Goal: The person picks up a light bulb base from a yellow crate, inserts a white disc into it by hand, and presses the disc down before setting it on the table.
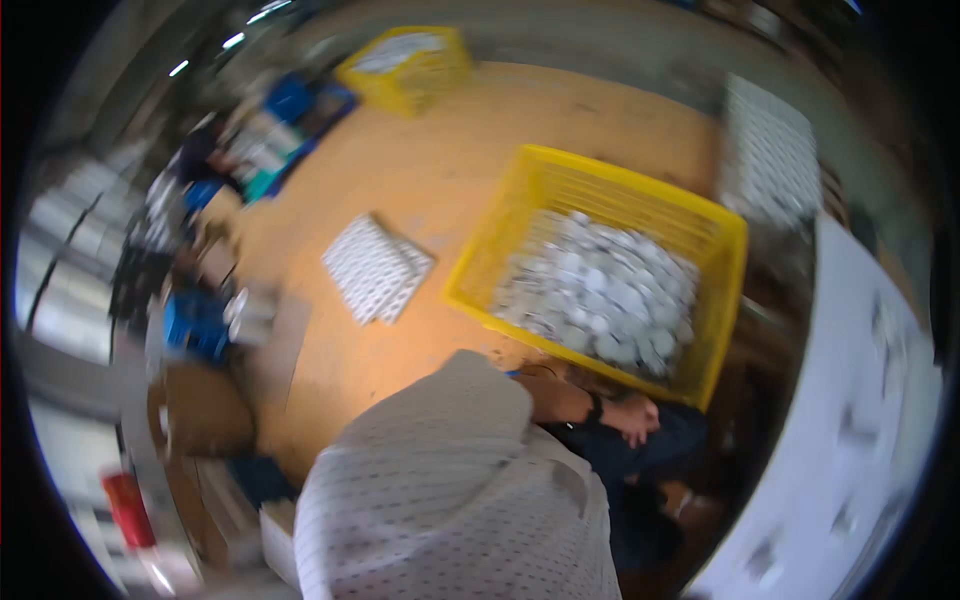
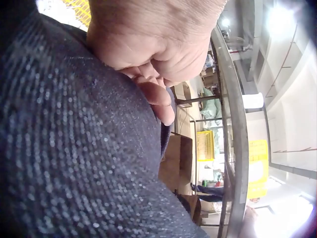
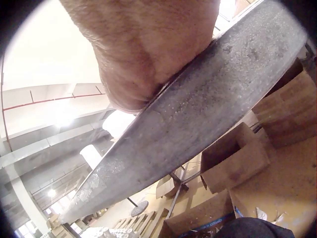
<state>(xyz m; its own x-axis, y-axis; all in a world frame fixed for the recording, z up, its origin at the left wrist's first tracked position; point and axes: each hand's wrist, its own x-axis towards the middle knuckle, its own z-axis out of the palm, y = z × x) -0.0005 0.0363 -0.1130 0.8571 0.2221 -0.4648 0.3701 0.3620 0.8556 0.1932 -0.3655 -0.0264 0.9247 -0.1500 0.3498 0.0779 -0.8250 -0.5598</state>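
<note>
My left hand rests on dark trousers, its fingers loosely curled and nothing held in them. In the head view the same hand, with a dark band at the wrist, lies just below a yellow crate of small round whitish pieces. The heel of my right hand lies against the edge of a grey metal surface; its fingers are hidden behind that edge. I cannot tell how they lie.
White dotted sheets lie on the orange-brown floor. Behind stands another yellow crate. A white table runs along the right. Open cardboard boxes stand below the metal edge. Another person is at upper left.
</note>
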